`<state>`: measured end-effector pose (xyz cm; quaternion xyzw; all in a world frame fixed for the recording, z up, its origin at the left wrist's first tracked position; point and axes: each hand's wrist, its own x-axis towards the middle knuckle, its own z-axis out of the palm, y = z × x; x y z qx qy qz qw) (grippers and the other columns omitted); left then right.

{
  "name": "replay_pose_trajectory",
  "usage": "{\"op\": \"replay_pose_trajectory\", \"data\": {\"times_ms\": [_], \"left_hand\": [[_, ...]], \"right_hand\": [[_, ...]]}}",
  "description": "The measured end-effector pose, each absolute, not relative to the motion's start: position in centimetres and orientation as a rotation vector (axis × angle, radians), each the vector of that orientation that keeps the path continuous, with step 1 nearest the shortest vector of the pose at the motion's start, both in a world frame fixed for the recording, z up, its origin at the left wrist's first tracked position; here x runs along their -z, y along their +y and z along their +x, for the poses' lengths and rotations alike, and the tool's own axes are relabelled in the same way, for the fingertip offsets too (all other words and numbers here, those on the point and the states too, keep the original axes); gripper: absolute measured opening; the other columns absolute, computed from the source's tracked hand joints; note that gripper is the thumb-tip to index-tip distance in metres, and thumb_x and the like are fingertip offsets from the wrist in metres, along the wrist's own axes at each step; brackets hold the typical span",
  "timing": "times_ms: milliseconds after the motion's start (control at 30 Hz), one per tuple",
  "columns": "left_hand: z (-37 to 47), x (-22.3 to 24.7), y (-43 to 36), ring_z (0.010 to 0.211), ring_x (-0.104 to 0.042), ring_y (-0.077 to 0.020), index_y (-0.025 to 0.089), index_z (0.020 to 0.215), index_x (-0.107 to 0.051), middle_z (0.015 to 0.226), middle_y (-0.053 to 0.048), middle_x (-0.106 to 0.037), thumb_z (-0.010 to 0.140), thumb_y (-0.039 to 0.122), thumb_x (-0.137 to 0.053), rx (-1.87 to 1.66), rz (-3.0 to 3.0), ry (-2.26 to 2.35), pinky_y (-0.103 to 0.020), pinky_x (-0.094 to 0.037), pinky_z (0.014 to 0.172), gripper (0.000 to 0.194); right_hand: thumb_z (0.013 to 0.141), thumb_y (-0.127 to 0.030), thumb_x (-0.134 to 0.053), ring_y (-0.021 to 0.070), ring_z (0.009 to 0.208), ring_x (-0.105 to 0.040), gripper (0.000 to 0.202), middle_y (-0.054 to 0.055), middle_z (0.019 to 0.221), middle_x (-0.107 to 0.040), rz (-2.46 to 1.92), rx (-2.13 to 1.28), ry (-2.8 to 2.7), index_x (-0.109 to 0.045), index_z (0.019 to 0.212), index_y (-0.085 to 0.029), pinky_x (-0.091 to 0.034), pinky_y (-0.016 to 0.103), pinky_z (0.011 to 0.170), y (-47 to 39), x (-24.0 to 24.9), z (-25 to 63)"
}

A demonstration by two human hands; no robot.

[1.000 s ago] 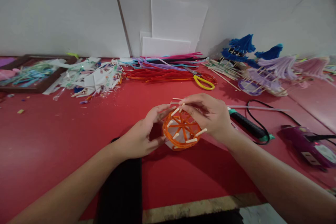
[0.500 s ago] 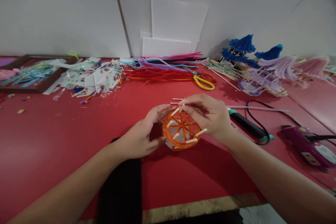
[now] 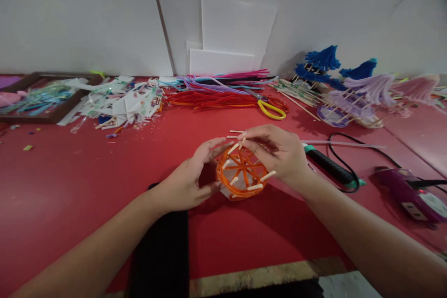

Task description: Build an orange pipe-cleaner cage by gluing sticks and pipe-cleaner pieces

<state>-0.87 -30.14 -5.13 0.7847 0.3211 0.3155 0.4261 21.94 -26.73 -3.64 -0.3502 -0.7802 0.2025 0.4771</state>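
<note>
A round orange frame [image 3: 243,166] with crossing spokes and several short pale sticks around its rim is between my hands. My left hand [image 3: 186,179] grips its left side, with thumb and fingers curved round it. At the upper rim, my right hand [image 3: 279,151] pinches a short pale stick [image 3: 242,143] between thumb and fingertips. Two thin sticks [image 3: 235,134] lie on the table just behind the right fingertips. The underside of the frame is partly hidden by the left fingers.
Yellow-handled scissors [image 3: 271,109] lie by coloured pipe cleaners [image 3: 209,99]. White scraps [image 3: 122,102] are at left. Blue and lilac models [image 3: 363,95] stand back right. A black-handled tool [image 3: 330,166] and purple power strip [image 3: 412,195] sit right; a black object [image 3: 162,251] is front left.
</note>
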Motion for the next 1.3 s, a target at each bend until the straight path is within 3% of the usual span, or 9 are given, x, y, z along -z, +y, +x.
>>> {"op": "replay_pose_trajectory", "data": {"times_ms": [267,500,700,867,1100,1233,1300], "left_hand": [[-0.9,4.9,-30.4,0.143,-0.045,-0.0275,0.02,0.148,-0.019,0.154,-0.02,-0.041,0.088,0.016,-0.061,-0.76,2.0,0.867,-0.046,-0.044,0.116,0.073],[-1.0,5.0,-30.5,0.14,-0.047,-0.0325,0.019,0.148,-0.022,0.15,-0.022,-0.042,0.087,0.018,-0.062,-0.801,2.056,0.878,-0.049,-0.046,0.112,0.073],[-1.2,5.1,-30.6,0.12,-0.064,-0.0305,0.021,0.147,-0.026,0.147,-0.023,-0.046,0.087,0.023,-0.067,-0.802,2.042,0.865,-0.046,-0.055,0.1,0.073],[-1.1,4.9,-30.6,0.108,-0.067,-0.0258,0.022,0.146,-0.026,0.143,-0.021,-0.049,0.085,0.023,-0.069,-0.807,2.039,0.844,-0.042,-0.057,0.094,0.074],[-1.6,4.2,-30.9,0.106,-0.063,-0.0273,0.02,0.147,-0.022,0.132,-0.017,-0.052,0.075,0.019,-0.068,-0.71,2.077,0.814,-0.04,-0.055,0.09,0.085],[-1.9,3.9,-31.0,0.11,-0.055,-0.0281,0.022,0.141,-0.032,0.137,-0.016,-0.043,0.078,0.022,-0.064,-0.817,2.092,0.699,-0.042,-0.053,0.089,0.071],[-1.9,4.0,-31.0,0.099,-0.054,-0.0226,0.025,0.138,-0.039,0.132,-0.013,-0.043,0.083,0.023,-0.06,-0.93,2.031,0.714,-0.037,-0.053,0.083,0.059]], "right_hand": [[0.089,-0.019,-0.066,0.0113,0.082,-0.073,0.01,0.0,0.093,-0.077,-0.871,-0.531,-1.889,-0.069,0.097,-0.023,-0.058,0.021,0.073,-26.9,3.6,22.0],[0.089,-0.021,-0.064,0.0127,0.087,-0.073,0.029,0.002,0.097,-0.075,-0.835,-0.739,-1.857,-0.062,0.118,-0.024,-0.06,0.024,0.075,-26.9,3.8,22.0],[0.086,-0.011,-0.057,0.0157,0.104,-0.07,0.042,0.005,0.113,-0.073,-0.706,-0.946,-1.866,-0.057,0.126,-0.025,-0.059,0.031,0.088,-26.9,3.1,22.7],[0.075,-0.005,-0.054,0.0184,0.1,-0.072,0.042,0.003,0.105,-0.076,-0.79,-0.969,-1.667,-0.062,0.111,-0.025,-0.059,0.037,0.091,-26.1,2.2,23.5],[0.084,-0.019,-0.058,0.0176,0.077,-0.069,0.016,0.002,0.092,-0.073,-1.06,-0.69,-1.521,-0.069,0.094,-0.026,-0.057,0.032,0.067,-26.9,0.8,25.8],[0.083,-0.026,-0.056,0.0204,0.063,-0.064,0.012,0.005,0.075,-0.07,-1.554,-0.35,-1.801,-0.068,0.084,-0.023,-0.048,0.035,0.059,-27.7,0.1,28.3],[0.08,-0.026,-0.056,0.0231,0.061,-0.062,0.008,0.006,0.071,-0.069,-1.813,-0.166,-2.028,-0.064,0.078,-0.024,-0.041,0.035,0.055,-28.0,0.1,29.5]]}}
